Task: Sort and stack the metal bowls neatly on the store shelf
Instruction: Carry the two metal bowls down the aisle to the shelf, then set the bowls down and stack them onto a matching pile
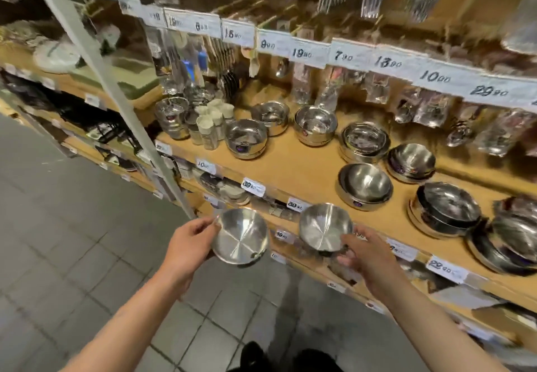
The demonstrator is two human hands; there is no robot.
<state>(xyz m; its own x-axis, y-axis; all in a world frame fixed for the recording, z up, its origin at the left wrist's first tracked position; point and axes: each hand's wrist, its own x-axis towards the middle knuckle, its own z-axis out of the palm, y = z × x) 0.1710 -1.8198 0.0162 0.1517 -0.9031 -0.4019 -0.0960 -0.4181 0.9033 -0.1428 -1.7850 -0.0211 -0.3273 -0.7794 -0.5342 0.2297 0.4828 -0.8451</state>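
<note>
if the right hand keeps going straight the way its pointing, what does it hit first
Probably the front edge of the wooden shelf, by its price tags. The right hand holds its bowl just short of it, though depth is hard to judge.

Upper shelf price tags (343,51) — 19.90, 7.90, 13.90, 10.00, 29.90; lower shelf tag (441,267) — 29.90

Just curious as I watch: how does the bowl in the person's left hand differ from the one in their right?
The left-hand bowl looks wider and shallower; the right-hand bowl looks deeper and rounder. The left hand grips its bowl at the rim over the floor; the right hand holds its bowl from below by the shelf edge. Both are plain shiny metal, empty, open side up.
</note>
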